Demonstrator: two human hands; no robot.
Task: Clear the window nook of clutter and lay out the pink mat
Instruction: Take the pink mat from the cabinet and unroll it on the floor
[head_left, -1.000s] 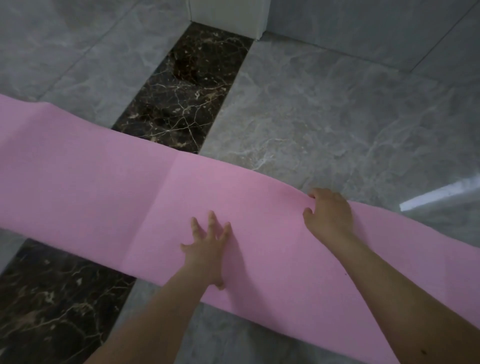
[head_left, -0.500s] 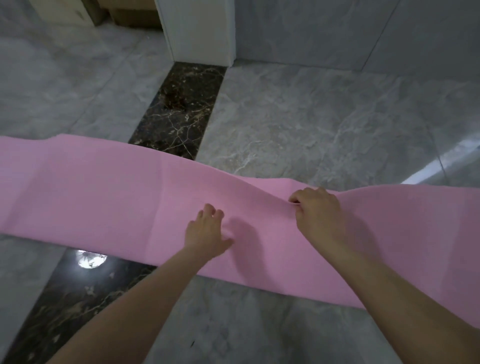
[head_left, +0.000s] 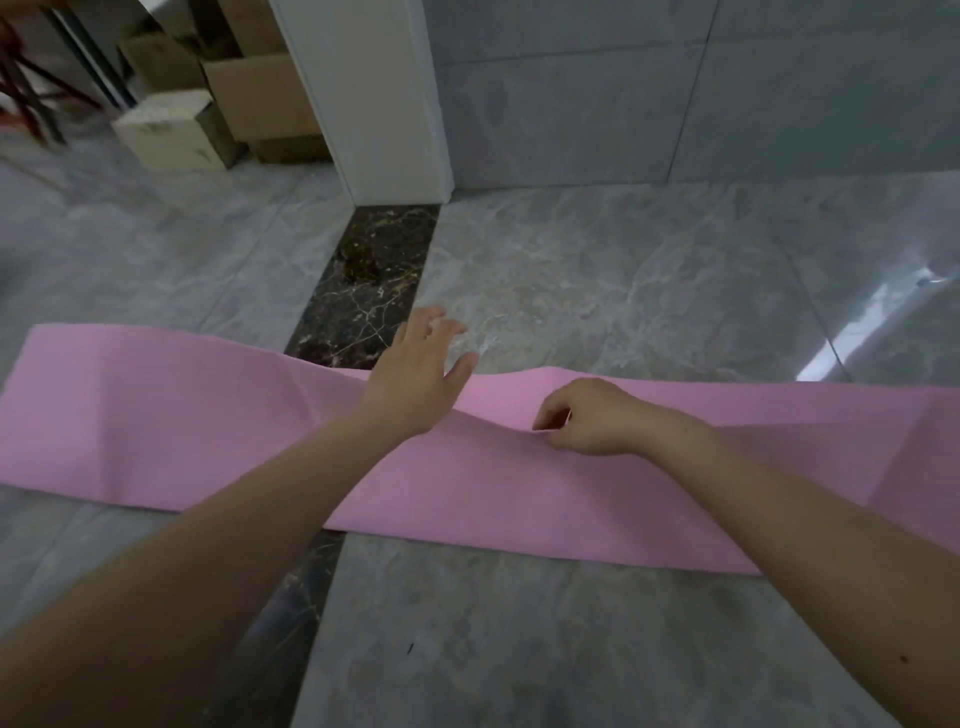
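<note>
The pink mat (head_left: 171, 415) lies as a long strip across the grey marble floor (head_left: 623, 286), with fold creases and a low hump along its far edge near the middle. My left hand (head_left: 415, 374) hovers over that far edge, fingers spread and holding nothing. My right hand (head_left: 587, 418) rests on the mat just right of the hump, fingers curled, thumb and forefinger pinching the fabric.
A dark marble band (head_left: 374, 280) runs from a white door frame (head_left: 374, 98) under the mat. Cardboard boxes (head_left: 260, 98) and a pale box (head_left: 166, 130) stand beyond the doorway at top left. A grey tiled wall (head_left: 675, 88) rises behind the floor.
My left hand has lifted off the mat and reached forward past its far edge. My right hand has slid back from the edge onto the mat. The view has tilted up, showing the doorway.
</note>
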